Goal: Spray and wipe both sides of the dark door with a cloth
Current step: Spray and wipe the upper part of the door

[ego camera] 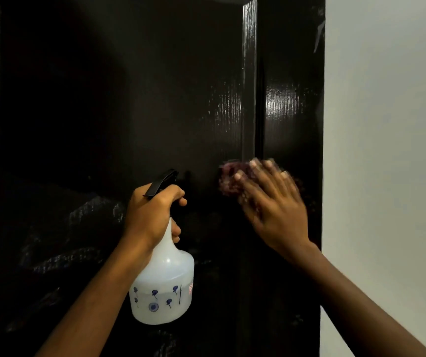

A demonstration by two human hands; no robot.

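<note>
A glossy dark door [129, 99] fills the view, its right edge meeting a pale wall [387, 150]; the left hand [152, 215] has its fingers curled tight around the neck of a white spray bottle [165, 279] with a black trigger, held upright near the door; the bottle carries small blue printed marks and a red mark, too small to read; the right hand [271, 204], blurred, presses spread, fairly straight fingers on a purple cloth [228, 179] flat against the door.
</note>
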